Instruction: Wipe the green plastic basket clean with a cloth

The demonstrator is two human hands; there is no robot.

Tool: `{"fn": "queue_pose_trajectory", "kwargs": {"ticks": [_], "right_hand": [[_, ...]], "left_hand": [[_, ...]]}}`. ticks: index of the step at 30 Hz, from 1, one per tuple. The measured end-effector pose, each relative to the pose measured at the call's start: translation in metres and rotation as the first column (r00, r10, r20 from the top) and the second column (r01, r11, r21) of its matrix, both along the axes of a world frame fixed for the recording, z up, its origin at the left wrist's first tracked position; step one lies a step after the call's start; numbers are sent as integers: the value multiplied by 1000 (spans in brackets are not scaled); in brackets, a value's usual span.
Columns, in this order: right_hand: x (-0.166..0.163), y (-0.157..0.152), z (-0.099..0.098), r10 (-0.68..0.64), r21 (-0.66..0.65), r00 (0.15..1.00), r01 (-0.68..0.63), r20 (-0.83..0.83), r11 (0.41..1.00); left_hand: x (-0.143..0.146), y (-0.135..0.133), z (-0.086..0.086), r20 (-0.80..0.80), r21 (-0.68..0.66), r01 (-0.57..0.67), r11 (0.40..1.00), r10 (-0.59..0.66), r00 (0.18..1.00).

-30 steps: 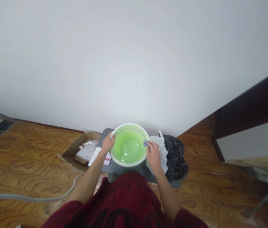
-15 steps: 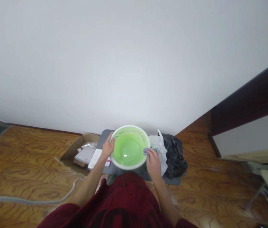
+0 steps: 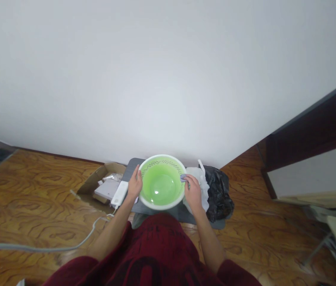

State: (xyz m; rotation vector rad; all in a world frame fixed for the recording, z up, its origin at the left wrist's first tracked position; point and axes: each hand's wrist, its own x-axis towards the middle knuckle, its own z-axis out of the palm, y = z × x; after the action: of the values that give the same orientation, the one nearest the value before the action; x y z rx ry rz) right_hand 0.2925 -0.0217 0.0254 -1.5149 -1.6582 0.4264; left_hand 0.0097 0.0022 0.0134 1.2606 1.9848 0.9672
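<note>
A round green basin (image 3: 160,183) with a white rim and a perforated upper wall sits on a small grey table (image 3: 132,169) against the wall. My left hand (image 3: 135,184) grips the basin's left rim, fingers curled over the edge. My right hand (image 3: 192,192) is closed on a small bluish-purple cloth (image 3: 182,178) and presses it against the basin's right rim. My red garment fills the bottom of the view.
A white plastic bag (image 3: 199,178) and a black plastic bag (image 3: 220,192) lie right of the basin. An open cardboard box (image 3: 101,180) with white items and a white charger (image 3: 119,193) with its cable (image 3: 37,248) lie left. Wooden floor all round; dark furniture at right.
My right hand with the cloth has slid a little up along the basin's right rim. My left hand keeps its hold on the left rim; the view has shifted slightly.
</note>
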Motion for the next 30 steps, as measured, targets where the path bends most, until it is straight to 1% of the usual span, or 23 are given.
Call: {"fn": "queue_pose_trajectory", "kwargs": {"ticks": [4,7,10,13,19,22,25,28,30], "right_hand": [[1,-28,-2,6,-17,1000,-6,-4,1000],[0,-51,-4,14,-36,1000,-14,0,999],[-2,-63,-6,12,-33,1000,-12,-5,999],[-2,-54,-7,-3,-18,1000,4,5,1000],[-3,-5,1,17,-10,1000,-17,5,1000],[-3,3,2,20,-9,1000,-20,-9,1000],[-2,-13,-3,-10,-16,1000,10,-13,1000],[-2,-42,-8,-24,-17,1000,24,-14,1000],[-4,-60,-9,-2,-21,1000,2,-10,1000]], "left_hand": [[2,-1,3,-12,4,-5,1000,5,1000],[4,-8,6,-2,0,-14,1000,14,1000],[4,-17,8,9,-23,-36,999,36,999],[3,-22,6,11,-51,-50,997,50,999],[3,-21,2,-10,-54,-49,997,48,999],[4,-20,3,-32,-72,-55,996,53,998],[5,-21,3,-29,-78,-65,995,63,998],[6,-21,2,-20,-68,-75,995,74,997],[6,-21,0,-13,-48,-80,996,79,997]]}}
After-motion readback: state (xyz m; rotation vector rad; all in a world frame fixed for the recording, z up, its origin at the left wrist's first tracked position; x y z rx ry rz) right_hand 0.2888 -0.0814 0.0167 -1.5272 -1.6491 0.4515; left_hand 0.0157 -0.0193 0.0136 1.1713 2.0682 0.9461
